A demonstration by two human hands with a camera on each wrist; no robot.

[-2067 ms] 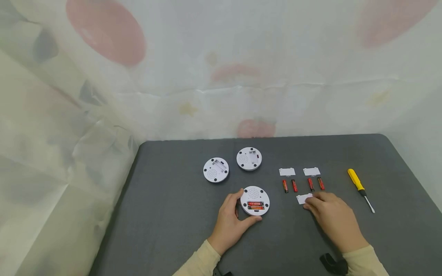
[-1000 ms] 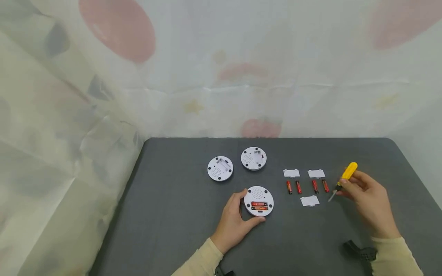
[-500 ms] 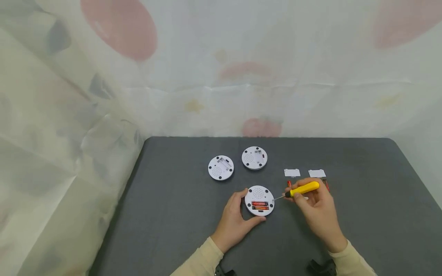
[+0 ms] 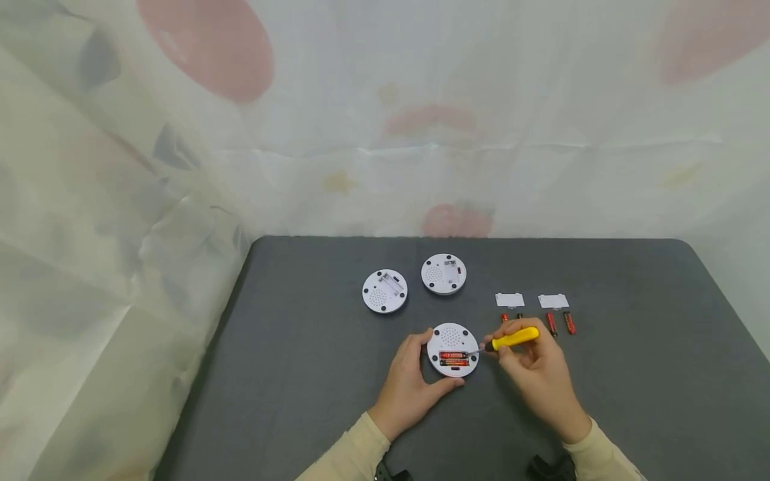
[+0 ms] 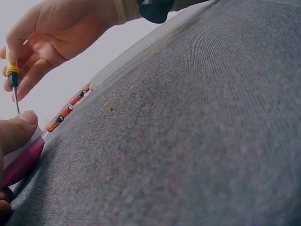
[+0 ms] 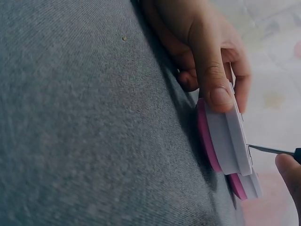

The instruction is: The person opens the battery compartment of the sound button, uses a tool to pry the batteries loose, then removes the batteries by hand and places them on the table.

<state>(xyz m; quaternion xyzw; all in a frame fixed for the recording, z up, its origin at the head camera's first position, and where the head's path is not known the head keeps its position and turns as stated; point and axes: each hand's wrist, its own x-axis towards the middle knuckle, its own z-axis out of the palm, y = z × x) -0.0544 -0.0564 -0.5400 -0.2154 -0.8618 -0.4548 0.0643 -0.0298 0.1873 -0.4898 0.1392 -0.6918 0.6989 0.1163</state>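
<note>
My left hand [image 4: 409, 387] grips a round white device [image 4: 448, 336] by its rim, thumb at the front edge and fingers at the back. Two red batteries [image 4: 454, 356] lie in its uncovered compartment. In the right wrist view a pink underside [image 6: 207, 139] shows, and the thumb presses on the white rim. My right hand [image 4: 538, 377] holds a screwdriver [image 4: 516, 338] with a yellow handle between thumb and fingers. Its thin metal shaft [image 6: 265, 149] points left, the tip right at the batteries' right end. In the left wrist view the screwdriver [image 5: 12, 68] slants down toward the device.
Two similar white devices [image 4: 375, 300] stand behind, the other one [image 4: 434, 277] with a vacant compartment too. Two white covers [image 4: 510, 300] lie at the right. Two loose red batteries [image 4: 551, 323] show fully; two more are partly behind my right hand. The grey table [image 4: 650, 334] ends at a fabric backdrop.
My right hand left the nearest white cover, picked up the screwdriver at the right and brought it left to the device. That cover is now hidden by the hand. The left hand kept its grip.
</note>
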